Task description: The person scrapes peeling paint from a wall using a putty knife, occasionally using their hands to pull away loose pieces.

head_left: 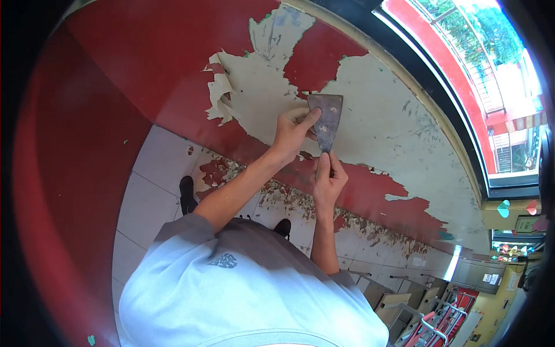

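Observation:
A putty knife (327,118) with a wide, stained metal blade is held up in front of the wall, its broad edge upward. My left hand (293,133) pinches the blade's left side, thumb lying on the flat face and the other fingers behind it. Down at the narrow end, my right hand (330,178) grips the tool between thumb and fingers; the handle is mostly hidden there. Behind both hands, the wall shows a bare pale patch (376,124) ringed by red paint (312,58). A curled paint flap (219,89) hangs off at the left.
Paint chips (289,199) litter the tiled floor (153,165) along the wall's foot. My dark shoes (188,194) stand close by. A window (491,87) opens above at the right. Desks and chairs (433,324) stand at the lower right.

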A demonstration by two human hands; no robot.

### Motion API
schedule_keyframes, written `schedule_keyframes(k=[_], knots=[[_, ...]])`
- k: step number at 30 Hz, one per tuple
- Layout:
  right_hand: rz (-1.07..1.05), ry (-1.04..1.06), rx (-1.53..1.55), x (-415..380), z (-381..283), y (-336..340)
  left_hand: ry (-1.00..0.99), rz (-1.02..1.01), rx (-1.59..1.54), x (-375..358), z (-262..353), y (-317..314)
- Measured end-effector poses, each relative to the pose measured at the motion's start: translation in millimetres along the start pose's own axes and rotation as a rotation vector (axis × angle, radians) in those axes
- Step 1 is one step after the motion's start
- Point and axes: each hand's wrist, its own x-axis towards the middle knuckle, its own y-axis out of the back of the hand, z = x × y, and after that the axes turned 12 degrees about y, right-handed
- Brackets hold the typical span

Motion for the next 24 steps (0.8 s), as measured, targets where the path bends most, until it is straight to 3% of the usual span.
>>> schedule_keyframes(k=[9, 15, 22, 24], knots=[[0.029, 0.030, -0.017, 4, -3, -1, -0.086, 0.021, 0.026, 6, -2, -5], [0.030, -0.008, 0.025, -7, -1, -1, 0.001, 0.075, -0.032, -2, -11, -5], [0.040, 0.002, 0.021, -8, -2, 0, -0.053, 0.067, -0.031, -1, -12, -6], [0.028, -0.026, 0.061, -8, 1, 3, 0.026, 0.138, 0.055, -3, -15, -7]])
